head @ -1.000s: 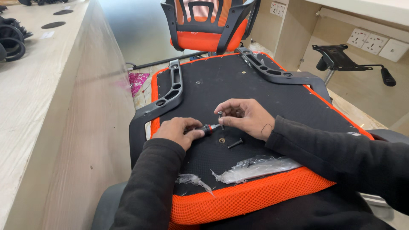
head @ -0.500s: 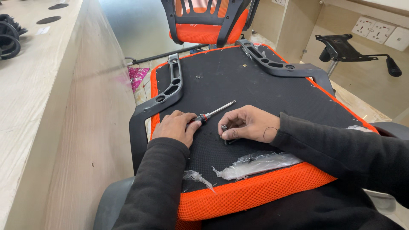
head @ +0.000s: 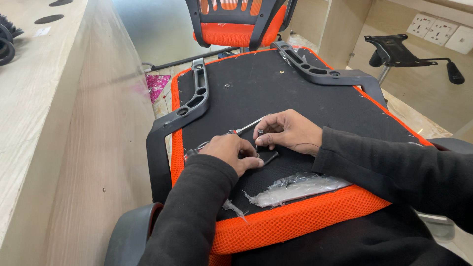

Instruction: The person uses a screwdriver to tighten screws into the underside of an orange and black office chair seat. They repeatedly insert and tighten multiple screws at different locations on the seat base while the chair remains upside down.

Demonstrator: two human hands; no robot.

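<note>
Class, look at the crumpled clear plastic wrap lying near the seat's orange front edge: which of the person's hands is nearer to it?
Left. The left hand rests just above and left of the plastic wrap; the right hand sits farther up the black seat underside.

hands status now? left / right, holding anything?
Left hand: closed on a screwdriver, fingertips by a dark bolt on the seat underside.
Right hand: fingers pinched on a small screw.

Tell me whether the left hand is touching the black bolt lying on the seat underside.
Touching. The head view shows the left hand with its fingertips resting on the black bolt, no gap visible between them.
</note>
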